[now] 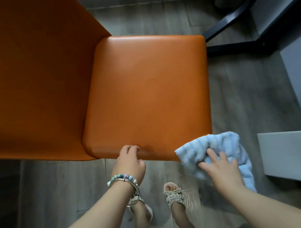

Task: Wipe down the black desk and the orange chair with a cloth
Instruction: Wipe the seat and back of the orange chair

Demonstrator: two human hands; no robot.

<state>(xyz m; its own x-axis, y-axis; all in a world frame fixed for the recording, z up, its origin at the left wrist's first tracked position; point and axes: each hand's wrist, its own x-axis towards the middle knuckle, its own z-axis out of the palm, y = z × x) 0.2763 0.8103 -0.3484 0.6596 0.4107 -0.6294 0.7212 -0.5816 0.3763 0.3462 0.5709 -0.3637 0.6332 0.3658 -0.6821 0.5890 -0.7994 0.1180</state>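
Dim, soft light; wide-angle bending, slightly blurred edges.

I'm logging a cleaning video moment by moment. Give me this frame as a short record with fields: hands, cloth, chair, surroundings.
left hand: grips the near edge of the orange chair seat, fingers curled over it
right hand: fingers spread on the cloth
cloth: light blue, striped, bunched at the seat's near right corner
black frame: upper right beyond the chair, likely the desk's
floor: grey wood planks
bracelets: beaded, on the left wrist
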